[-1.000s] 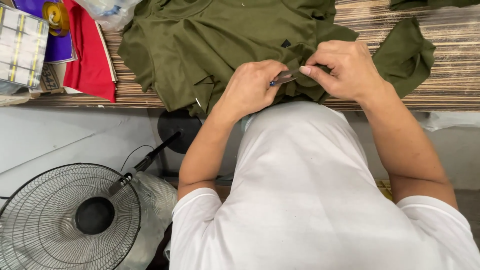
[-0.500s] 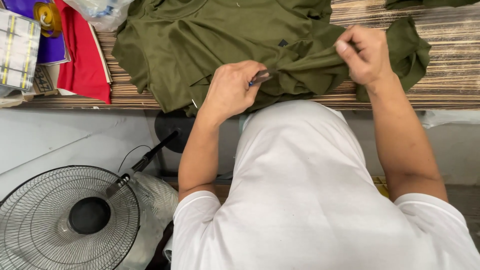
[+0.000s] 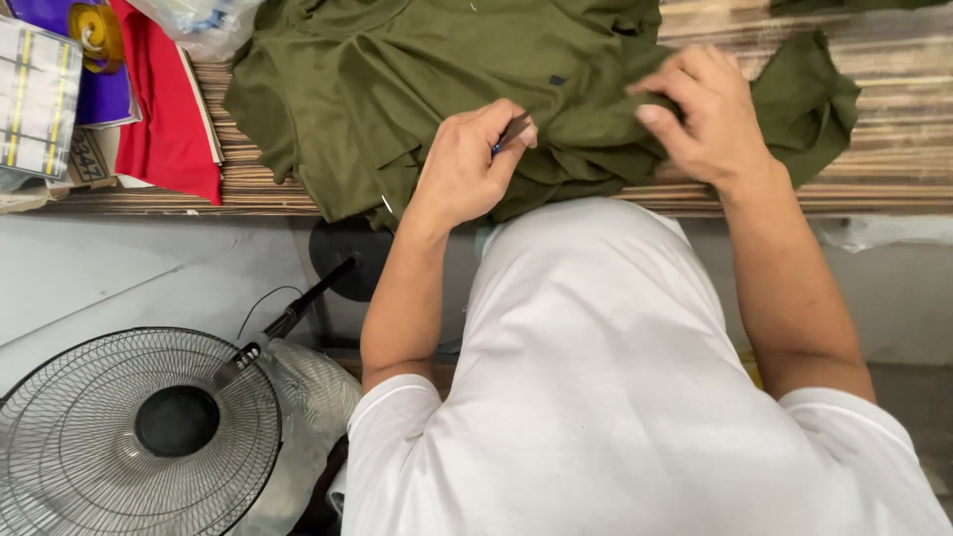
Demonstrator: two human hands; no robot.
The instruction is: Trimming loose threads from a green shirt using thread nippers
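Note:
An olive green garment (image 3: 427,89) lies spread and bunched on a striped wooden table (image 3: 893,149). My left hand (image 3: 467,169) rests on the garment's near edge and pinches a small dark metal tool (image 3: 514,131), probably thread snips, between thumb and fingers. My right hand (image 3: 700,114) presses down on a bunched fold of the same garment further right, fingers curled into the cloth. A small dark tag (image 3: 557,79) shows on the fabric between the hands.
Red cloth (image 3: 164,119) and a purple item (image 3: 84,94) lie at the table's left end, with a checked packet (image 3: 35,94) and a clear plastic bag (image 3: 199,20). A standing fan (image 3: 129,437) sits on the floor at lower left.
My right hand moved right and up with the cloth, then came back down a little onto the fold. My left hand kept the small tool and stayed at the near edge.

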